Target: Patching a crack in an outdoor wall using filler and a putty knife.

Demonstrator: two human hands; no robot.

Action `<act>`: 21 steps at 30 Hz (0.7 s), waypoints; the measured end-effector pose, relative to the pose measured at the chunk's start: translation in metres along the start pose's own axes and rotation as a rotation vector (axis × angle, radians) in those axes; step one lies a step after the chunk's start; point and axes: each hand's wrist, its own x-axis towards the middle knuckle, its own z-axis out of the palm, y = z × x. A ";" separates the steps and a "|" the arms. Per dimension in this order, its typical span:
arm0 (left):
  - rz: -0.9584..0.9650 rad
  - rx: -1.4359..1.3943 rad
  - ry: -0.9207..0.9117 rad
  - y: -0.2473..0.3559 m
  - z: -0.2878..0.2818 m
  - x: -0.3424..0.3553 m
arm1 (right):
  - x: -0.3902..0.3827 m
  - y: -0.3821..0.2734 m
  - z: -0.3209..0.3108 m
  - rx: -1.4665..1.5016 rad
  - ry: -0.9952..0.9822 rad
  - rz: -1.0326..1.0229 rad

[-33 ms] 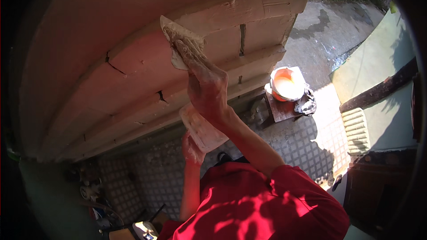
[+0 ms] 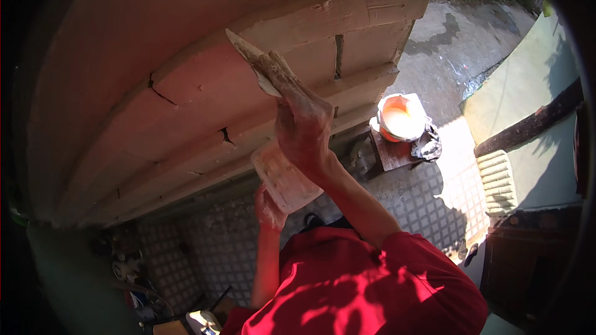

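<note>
My right hand (image 2: 303, 125), smeared with pale paste, is closed round a flat putty scraper (image 2: 243, 48). Its thin blade is seen nearly edge-on and lies against or just off a large pinkish-beige moulded surface (image 2: 205, 90); which of the two, I cannot tell. Lower down and nearer my body, my left hand (image 2: 270, 212) grips the edge of a pale rectangular board (image 2: 285, 180) with whitish smears on its face. My right forearm passes by the board's right side. Long ledges run along the moulded surface, which has several dark cracks (image 2: 162, 90) and a dark vertical slot.
To the right, an orange-and-white bucket (image 2: 402, 118) stands on a small brown stool (image 2: 395, 159), with a crumpled plastic bag (image 2: 427, 144) beside it. Patterned tiles (image 2: 410, 211) cover the floor. A ribbed cream object (image 2: 496, 183) is at the far right. Assorted items lie at the lower left.
My right hand has shifted a little to the right and down with the scraper. The blade has turned more edge-on. My left hand and the board have hardly moved.
</note>
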 end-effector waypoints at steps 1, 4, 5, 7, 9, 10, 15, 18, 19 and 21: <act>-0.028 -0.015 0.005 0.000 -0.003 0.004 | 0.002 0.004 -0.016 -0.044 0.024 0.006; -0.015 0.016 -0.013 0.006 0.000 0.001 | 0.033 0.023 -0.042 -0.181 0.226 -0.046; -0.010 0.015 -0.010 0.008 -0.001 -0.001 | 0.040 0.027 -0.044 -0.175 0.205 0.153; -0.024 -0.009 -0.007 0.009 -0.002 0.001 | 0.036 0.034 -0.036 -0.175 0.190 0.349; -0.016 0.003 -0.005 0.010 0.001 0.003 | 0.015 0.044 -0.004 -0.161 0.112 0.156; -0.009 0.014 0.005 0.010 0.002 0.001 | 0.010 0.033 0.008 -0.153 0.080 0.088; 0.008 0.035 0.019 0.014 -0.004 0.006 | -0.014 -0.004 0.021 0.008 -0.014 0.046; 0.037 0.040 0.028 0.015 -0.003 0.006 | -0.004 0.006 -0.020 -0.032 0.044 0.099; 0.050 0.034 0.023 0.013 -0.001 0.007 | 0.009 0.017 -0.040 -0.078 0.126 0.085; 0.041 0.033 0.012 0.012 0.001 0.009 | 0.037 0.051 -0.075 -0.102 0.290 0.060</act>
